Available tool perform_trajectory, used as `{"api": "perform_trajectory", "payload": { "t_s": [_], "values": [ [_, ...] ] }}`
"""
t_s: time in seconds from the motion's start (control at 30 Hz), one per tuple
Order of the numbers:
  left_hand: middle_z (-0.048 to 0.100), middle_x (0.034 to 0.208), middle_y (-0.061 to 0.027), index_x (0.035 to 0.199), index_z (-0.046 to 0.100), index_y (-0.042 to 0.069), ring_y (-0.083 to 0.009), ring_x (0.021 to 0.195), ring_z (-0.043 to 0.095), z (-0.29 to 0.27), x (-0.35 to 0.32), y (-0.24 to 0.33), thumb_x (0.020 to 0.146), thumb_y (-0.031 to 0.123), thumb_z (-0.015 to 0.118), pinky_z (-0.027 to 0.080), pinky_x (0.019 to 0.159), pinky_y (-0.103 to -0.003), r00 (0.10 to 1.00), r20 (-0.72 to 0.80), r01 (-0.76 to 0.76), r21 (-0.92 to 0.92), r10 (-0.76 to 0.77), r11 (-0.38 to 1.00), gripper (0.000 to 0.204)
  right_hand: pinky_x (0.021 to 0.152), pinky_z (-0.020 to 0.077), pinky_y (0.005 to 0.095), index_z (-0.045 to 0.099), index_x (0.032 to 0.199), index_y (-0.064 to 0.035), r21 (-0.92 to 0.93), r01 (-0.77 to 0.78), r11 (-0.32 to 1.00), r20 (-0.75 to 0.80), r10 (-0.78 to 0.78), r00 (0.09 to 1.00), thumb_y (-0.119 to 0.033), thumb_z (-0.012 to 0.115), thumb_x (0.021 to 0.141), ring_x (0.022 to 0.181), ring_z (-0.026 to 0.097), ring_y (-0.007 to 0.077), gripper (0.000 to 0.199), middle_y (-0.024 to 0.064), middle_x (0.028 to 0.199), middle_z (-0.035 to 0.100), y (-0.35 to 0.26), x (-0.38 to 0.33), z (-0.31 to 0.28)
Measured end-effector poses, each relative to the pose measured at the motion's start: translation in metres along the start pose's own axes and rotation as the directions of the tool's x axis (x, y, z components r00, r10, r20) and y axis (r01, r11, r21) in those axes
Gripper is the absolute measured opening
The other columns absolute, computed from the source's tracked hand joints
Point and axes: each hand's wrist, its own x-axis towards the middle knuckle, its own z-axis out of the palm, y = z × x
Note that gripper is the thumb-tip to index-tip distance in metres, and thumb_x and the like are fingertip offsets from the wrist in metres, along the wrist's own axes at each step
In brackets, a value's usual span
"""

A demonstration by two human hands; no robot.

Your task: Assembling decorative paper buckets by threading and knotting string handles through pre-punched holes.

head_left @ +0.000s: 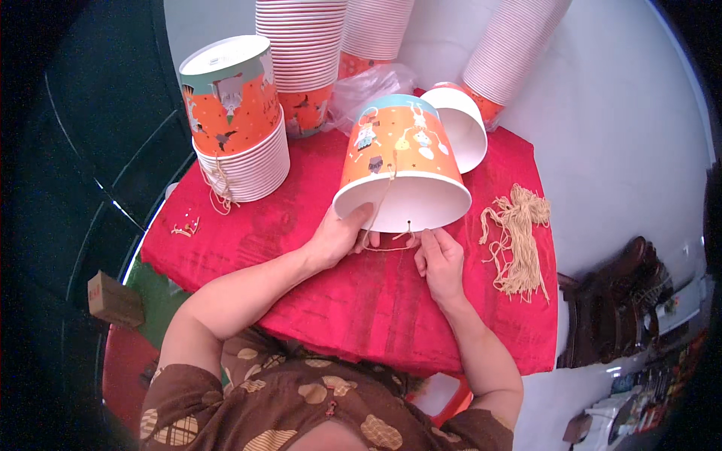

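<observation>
Left hand (340,234): thumb inside rim of orange paper bucket (402,139), fingers beneath, gripping. Bucket tipped over red-covered desk (323,301), mouth toward wearer. Right hand (442,259): fingertips pinched on string (386,188) below rim. Second bucket (468,135) lies behind, partly hidden; string bundle (520,240) right; bucket stack (244,161) left.
</observation>
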Motion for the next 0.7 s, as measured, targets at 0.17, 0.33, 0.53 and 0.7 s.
{"api": "perform_trajectory", "payload": {
  "t_s": [0.17, 0.33, 0.53, 0.7],
  "values": [
    [0.060, 0.064, -0.0057, 0.091, 0.057, 0.001, -0.0107, 0.047, 0.049, 0.001, -0.002, -0.003, 0.103, 0.025, 0.041, 0.039, 0.042, -0.025, 0.999, 0.008, -0.049, 0.115, 0.048, 0.992, 0.032, 0.042, 0.0325, 0.0205, 0.063, 0.095, 0.0007, 0.045, -0.081, 0.996, -0.006, 0.081, 0.997, -0.015, 0.051, 0.099, 0.050, 0.043, 0.0043, 0.020, 0.0020, 0.077, 0.060, -0.004, 0.001, 0.002],
    [0.061, 0.069, -0.0063, 0.095, 0.056, 0.002, -0.0108, 0.049, 0.051, 0.001, -0.005, -0.009, 0.100, 0.014, 0.039, 0.040, 0.043, -0.025, 0.994, 0.049, -0.108, 0.213, 0.100, 0.971, 0.021, 0.040, 0.0326, 0.0214, 0.061, 0.093, 0.0006, 0.056, -0.133, 0.990, -0.002, 0.133, 0.991, -0.016, 0.052, 0.098, 0.048, 0.045, 0.0079, 0.020, 0.0070, 0.078, 0.061, -0.001, -0.003, 0.005],
    [0.066, 0.107, -0.0171, 0.114, 0.055, -0.003, -0.0238, 0.101, 0.064, -0.001, -0.010, -0.013, 0.088, 0.007, 0.058, 0.050, 0.086, -0.036, 0.900, 0.151, -0.432, 0.431, 0.409, 0.792, 0.027, 0.043, 0.0397, 0.0250, 0.055, 0.105, -0.0019, 0.066, -0.104, 0.992, 0.034, 0.101, 0.994, -0.016, 0.059, 0.092, 0.054, 0.050, 0.0125, 0.020, 0.0065, 0.076, 0.057, 0.023, -0.006, -0.009],
    [0.063, 0.117, -0.0171, 0.131, 0.043, 0.001, -0.0256, 0.108, 0.062, 0.007, -0.017, -0.005, 0.085, 0.012, 0.065, 0.050, 0.089, -0.036, 0.895, 0.235, -0.440, 0.328, 0.379, 0.836, 0.052, 0.094, 0.0496, 0.0370, 0.035, 0.137, -0.0061, 0.467, 0.138, 0.873, 0.155, -0.235, 0.959, -0.024, 0.057, 0.096, 0.115, 0.053, 0.0186, 0.050, 0.0091, 0.131, 0.048, 0.058, -0.023, -0.022]
  ]
}}
